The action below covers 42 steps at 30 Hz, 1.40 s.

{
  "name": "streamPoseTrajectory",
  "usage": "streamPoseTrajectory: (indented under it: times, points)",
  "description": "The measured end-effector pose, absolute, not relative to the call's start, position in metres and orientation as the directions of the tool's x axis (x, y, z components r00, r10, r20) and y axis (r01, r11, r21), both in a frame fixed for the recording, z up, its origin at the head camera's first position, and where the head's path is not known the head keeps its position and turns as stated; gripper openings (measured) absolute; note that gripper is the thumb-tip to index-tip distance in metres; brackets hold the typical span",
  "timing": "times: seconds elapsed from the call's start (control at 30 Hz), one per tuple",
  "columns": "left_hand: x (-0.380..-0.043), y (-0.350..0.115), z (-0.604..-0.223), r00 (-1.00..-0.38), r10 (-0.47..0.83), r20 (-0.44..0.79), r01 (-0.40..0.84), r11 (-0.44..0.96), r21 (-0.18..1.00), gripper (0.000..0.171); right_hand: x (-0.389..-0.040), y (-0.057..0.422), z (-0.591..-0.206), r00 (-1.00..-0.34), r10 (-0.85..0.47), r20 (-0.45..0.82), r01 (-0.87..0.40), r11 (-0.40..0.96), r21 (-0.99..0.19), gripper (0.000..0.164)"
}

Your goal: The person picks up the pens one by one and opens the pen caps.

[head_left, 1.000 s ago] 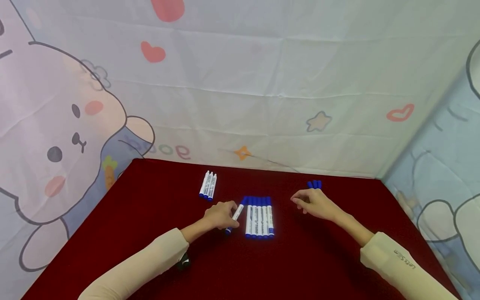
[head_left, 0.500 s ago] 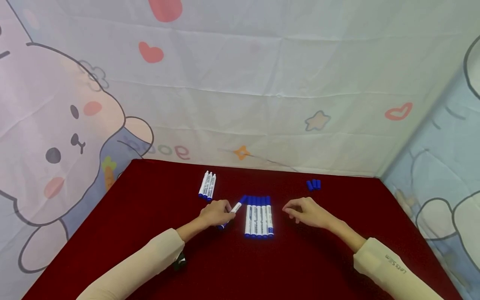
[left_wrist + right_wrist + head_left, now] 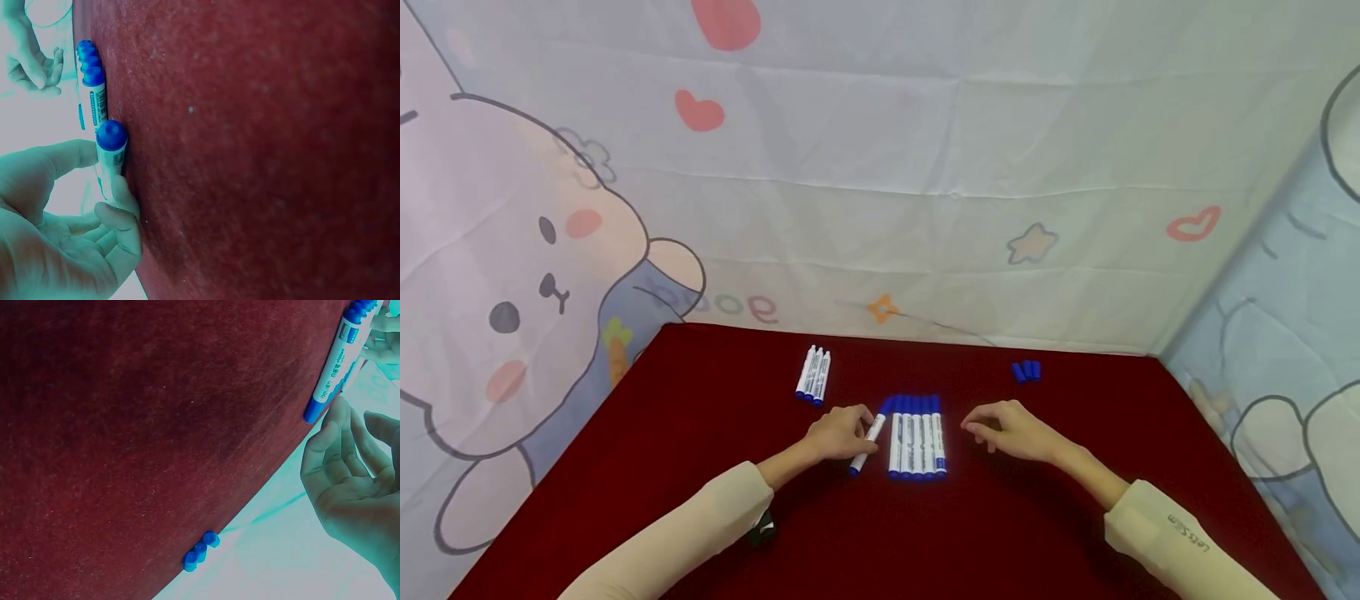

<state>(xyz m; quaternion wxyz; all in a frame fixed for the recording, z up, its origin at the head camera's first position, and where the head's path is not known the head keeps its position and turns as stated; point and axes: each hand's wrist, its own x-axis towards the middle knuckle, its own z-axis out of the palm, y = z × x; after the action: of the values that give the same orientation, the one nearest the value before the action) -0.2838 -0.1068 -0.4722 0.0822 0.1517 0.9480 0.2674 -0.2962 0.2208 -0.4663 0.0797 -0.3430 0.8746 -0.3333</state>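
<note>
The fingers of the left hand (image 3: 837,433) pinch a capped whiteboard marker (image 3: 876,426) along its barrel. The fingers of the right hand (image 3: 1011,429) are loosely bent and grasp nothing; I see that hand at 3 o'clock of the marker row (image 3: 917,450), apart from it.

The row comprises five capped markers side by side on the table (image 3: 1000,517), cap ends at 12 o'clock. The pinched marker lies just beside it at 9 o'clock, skewed: blue cap (image 3: 887,406) toward 1 o'clock, end plug (image 3: 854,471) toward 7 o'clock. I cannot confirm whether that cap touches the row.

I judge the step in hand to be aligning this marker with the row. Recommended procedure:

1. Use the cap end as the pivot and swing the end plug anticlockwise to 6 o'clock.
2. Apply light sideways pressure only; round barrels may roll.
3. Level the ends before releasing.

Leave the three uncapped markers (image 3: 814,375) at 10 o'clock and the three loose caps (image 3: 1027,370) at 2 o'clock undisturbed.
</note>
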Motion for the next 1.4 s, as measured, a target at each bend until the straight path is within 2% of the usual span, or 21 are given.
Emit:
streamPoseTrajectory:
  times: [0.2,0.43,0.6,0.73,1.0,1.23,1.4]
  points:
    - [-0.282,-0.107,-0.471,-0.950,0.299,-0.087,0.215,0.834,0.508,0.033,-0.294,0.222,-0.468,-0.750,-0.655,0.094,-0.551,0.540,-0.636,0.023]
    - [-0.280,-0.115,-0.461,-0.939,0.316,-0.135,0.141,0.712,0.688,0.026,-0.290,0.223,-0.466,-0.753,-0.652,0.091,-0.546,0.541,-0.640,0.023]
    - [-0.278,-0.118,-0.452,-0.912,0.384,-0.144,0.161,0.659,0.734,0.028,-0.287,0.222,-0.461,-0.749,-0.656,0.097,-0.549,0.532,-0.644,0.023]
    - [-0.277,-0.118,-0.448,-0.876,0.470,-0.112,0.248,0.635,0.731,0.025,-0.284,0.218,-0.456,-0.738,-0.667,0.099,-0.554,0.517,-0.653,0.024]
    - [-0.274,-0.114,-0.439,-0.764,0.644,-0.039,0.427,0.550,0.718,0.021,-0.276,0.209,-0.451,-0.731,-0.675,0.101,-0.555,0.503,-0.662,0.026]
    - [-0.269,-0.106,-0.434,-0.697,0.717,0.017,0.535,0.504,0.678,0.020,-0.270,0.197,-0.449,-0.738,-0.670,0.085,-0.539,0.508,-0.672,0.032]
    - [-0.269,-0.100,-0.435,-0.674,0.736,0.057,0.581,0.481,0.656,0.021,-0.265,0.189,-0.447,-0.700,-0.712,0.058,-0.549,0.484,-0.682,0.033]
